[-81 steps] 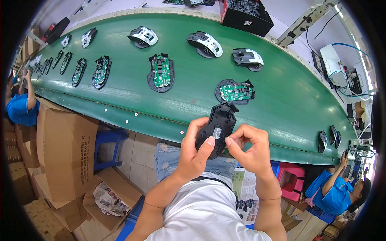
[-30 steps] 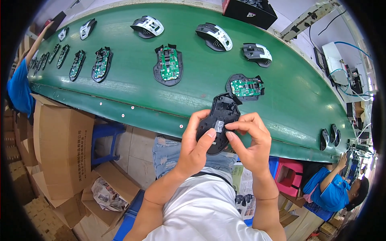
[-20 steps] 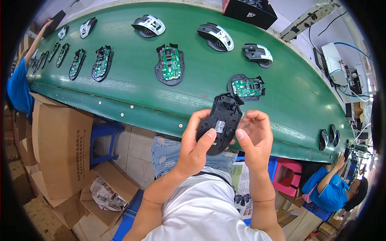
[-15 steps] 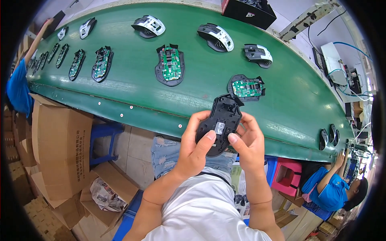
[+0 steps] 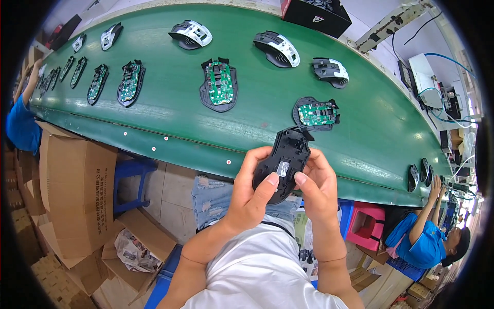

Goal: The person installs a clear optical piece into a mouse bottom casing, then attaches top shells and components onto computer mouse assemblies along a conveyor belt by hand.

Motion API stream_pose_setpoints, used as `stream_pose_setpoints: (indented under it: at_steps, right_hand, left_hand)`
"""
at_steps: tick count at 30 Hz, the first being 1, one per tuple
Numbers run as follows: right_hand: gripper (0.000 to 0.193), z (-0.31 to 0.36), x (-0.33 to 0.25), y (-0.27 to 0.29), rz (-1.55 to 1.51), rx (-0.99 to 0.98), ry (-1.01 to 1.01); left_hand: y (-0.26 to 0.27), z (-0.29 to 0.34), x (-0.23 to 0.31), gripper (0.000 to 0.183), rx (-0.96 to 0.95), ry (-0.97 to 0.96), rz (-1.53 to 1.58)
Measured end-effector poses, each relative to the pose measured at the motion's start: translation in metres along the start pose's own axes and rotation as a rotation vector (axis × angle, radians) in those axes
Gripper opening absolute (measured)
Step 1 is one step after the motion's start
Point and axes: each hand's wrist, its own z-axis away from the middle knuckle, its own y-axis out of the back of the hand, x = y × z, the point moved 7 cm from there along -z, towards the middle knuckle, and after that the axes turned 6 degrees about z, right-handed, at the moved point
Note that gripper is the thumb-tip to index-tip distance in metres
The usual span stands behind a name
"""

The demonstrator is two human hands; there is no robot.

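Black mouse base (image 5: 294, 149) is sitting between the person's two hands, its hollow inner side facing up and its upper end tilting a little to the right. The left hand (image 5: 251, 189) is gripping its left side, the thumb lying on the inner face beside a small clear window (image 5: 282, 168). The right hand (image 5: 321, 188) is holding the right edge, the thumb touching the rim and the other fingers curling behind; the fingers of both hands are closing snugly on the base.

Just beyond it, a board-fitted base (image 5: 316, 114) is lying crosswise on the green tabletop (image 5: 164, 98). Farther left, a second board-fitted base (image 5: 220, 85) is lying lengthwise, and more are lining up toward the far left. Behind these, black-and-white mouse covers (image 5: 191, 34) are lying well apart. A black box (image 5: 319, 19) is standing past the far edge, holding small dark parts. At far right, a co-worker (image 5: 423, 242) in blue is raising both hands. Below the near edge, a cardboard box (image 5: 77, 190) is standing left of a blue stool (image 5: 128, 185).
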Motion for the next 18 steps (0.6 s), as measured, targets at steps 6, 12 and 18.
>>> stream_pose_setpoints:
  at_steps: [6,12,18]
  right_hand:
    - [0.047,0.0,0.006,-0.003,0.007,0.032,0.056]
    - [0.047,0.001,0.013,-0.002,-0.004,0.074,0.077]
    - [0.046,0.0,0.011,-0.005,0.013,0.053,0.095]
  left_hand:
    - [0.003,0.0,-0.001,0.046,0.004,-0.017,-0.035]
    - [0.005,-0.001,-0.001,0.044,0.0,-0.042,-0.08]
    - [0.004,-0.001,0.005,0.042,-0.02,-0.054,-0.105]
